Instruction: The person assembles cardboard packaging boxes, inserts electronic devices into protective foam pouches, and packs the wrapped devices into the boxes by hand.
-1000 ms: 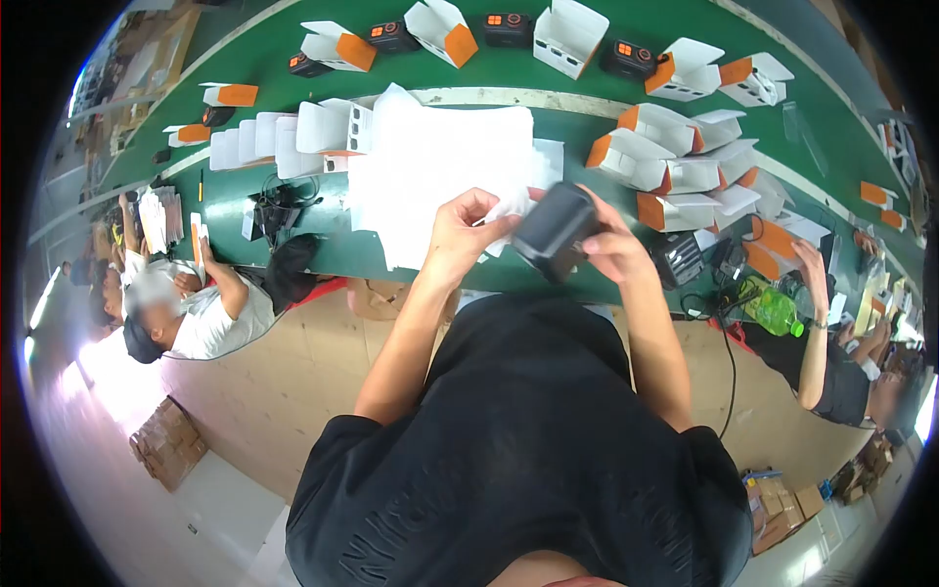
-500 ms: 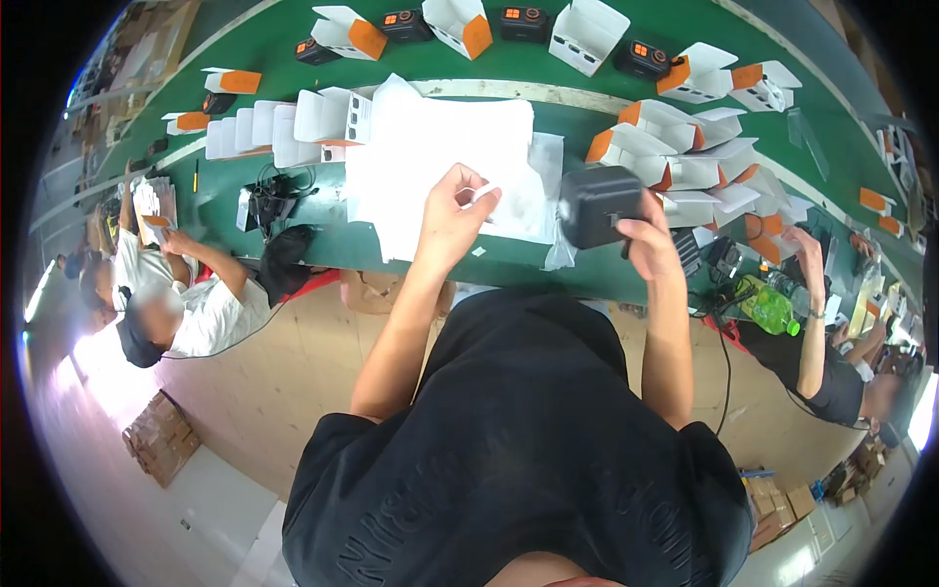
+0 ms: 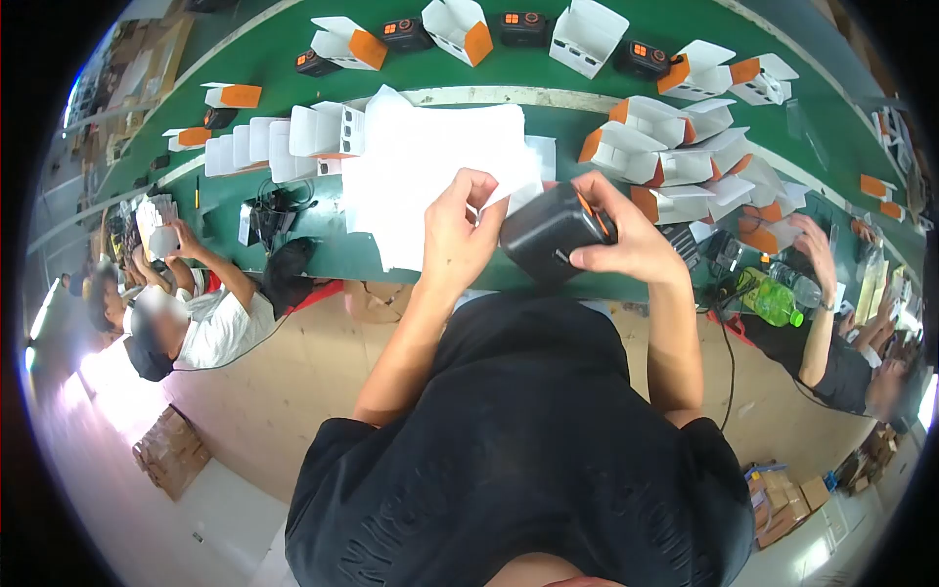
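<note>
My right hand (image 3: 631,235) grips a black boxy device (image 3: 548,235) with orange trim, tilted in front of my body. Pinched between the thumb and fingers of my left hand (image 3: 463,223) is the edge of a thin white sheet (image 3: 501,192), close beside the device. Whether that sheet is a bag or a flat piece, I cannot tell. Beneath and beyond my left hand lies a stack of white sheets (image 3: 421,147) on the green table. Similar black devices (image 3: 406,34) with orange squares stand along the far side.
Open white-and-orange boxes (image 3: 650,147) cluster at right, with more white cartons (image 3: 323,132) at left. Cables (image 3: 269,207) lie on the left, a green bottle (image 3: 771,298) on the right. Co-workers sit on both sides; a hand (image 3: 815,249) reaches in at right.
My right hand has brought the black device leftward and turned it, so its orange-trimmed side shows. My left hand, still pinching the white sheet, has shifted slightly; device and sheet are now close together.
</note>
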`<state>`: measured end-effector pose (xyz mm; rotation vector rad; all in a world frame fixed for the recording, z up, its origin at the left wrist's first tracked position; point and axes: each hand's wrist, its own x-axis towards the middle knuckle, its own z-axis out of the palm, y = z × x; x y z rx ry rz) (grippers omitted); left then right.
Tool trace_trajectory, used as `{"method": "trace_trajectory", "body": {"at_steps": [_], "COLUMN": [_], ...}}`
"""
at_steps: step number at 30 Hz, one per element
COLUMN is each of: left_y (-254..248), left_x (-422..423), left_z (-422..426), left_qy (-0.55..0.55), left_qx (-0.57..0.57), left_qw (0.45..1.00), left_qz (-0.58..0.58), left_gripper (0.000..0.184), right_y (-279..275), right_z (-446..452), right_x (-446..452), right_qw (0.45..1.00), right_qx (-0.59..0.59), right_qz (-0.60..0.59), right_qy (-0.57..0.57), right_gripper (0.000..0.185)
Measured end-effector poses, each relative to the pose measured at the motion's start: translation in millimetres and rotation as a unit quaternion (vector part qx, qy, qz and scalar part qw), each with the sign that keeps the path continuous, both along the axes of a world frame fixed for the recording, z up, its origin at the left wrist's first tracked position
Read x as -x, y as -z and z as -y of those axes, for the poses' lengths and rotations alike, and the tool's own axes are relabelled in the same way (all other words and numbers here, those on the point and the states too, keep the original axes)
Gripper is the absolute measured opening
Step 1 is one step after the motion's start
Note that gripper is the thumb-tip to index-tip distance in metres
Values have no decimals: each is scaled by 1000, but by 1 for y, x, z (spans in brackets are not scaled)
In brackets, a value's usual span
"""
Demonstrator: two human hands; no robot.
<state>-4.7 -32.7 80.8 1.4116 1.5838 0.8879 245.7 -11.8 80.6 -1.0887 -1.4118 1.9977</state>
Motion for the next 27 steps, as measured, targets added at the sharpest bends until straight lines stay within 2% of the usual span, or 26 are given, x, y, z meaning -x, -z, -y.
{"method": "trace_trajectory", "body": {"at_steps": [1,3,5,9,11,14,15,18,20,23,24,25,26,27], "left_y": [4,10,12,17,18,20,21,17,25,28,25,24,25,28], "left_x": [4,5,4,-8,-17,-26,-27,-28,-25,-17,-16,-16,-16,-17], "left_z": [3,6,14,23,25,22,20,23,25,20,16,17,18,20], "left_qy": [10,20,17,12,0,-74,-95,35,33,8,4,0,47,27], "left_qx": [-24,-62,-93,-195,-228,-149,-122,-231,-239,-267,-264,-257,-279,-248], "left_qw": [999,996,990,980,970,986,988,972,970,963,964,965,959,968], "left_qz": [24,67,101,-34,-85,-17,8,-34,-41,-46,-46,-46,-26,-16], "left_gripper": [10,10,10,14,18,19,19,20,22,17,17,18,24,23], "right_y": [0,18,31,39,31,15,18,26,22,2,4,11,18,23], "right_z": [-3,-3,2,14,16,17,17,17,18,23,24,26,27,26], "right_x": [0,-1,4,18,24,32,32,38,46,51,55,57,61,65], "right_qw": [999,996,989,953,962,969,966,953,936,945,954,950,943,933], "right_qx": [32,57,39,54,-19,-83,-78,-89,-131,-156,-125,-118,-110,-104], "right_qz": [7,-40,-49,-62,-2,72,59,42,61,198,166,124,81,34], "right_qy": [10,52,137,292,272,221,238,287,321,207,214,260,303,343], "right_gripper": [72,62,62,59,63,70,69,68,66,65,63,63,64,65]}}
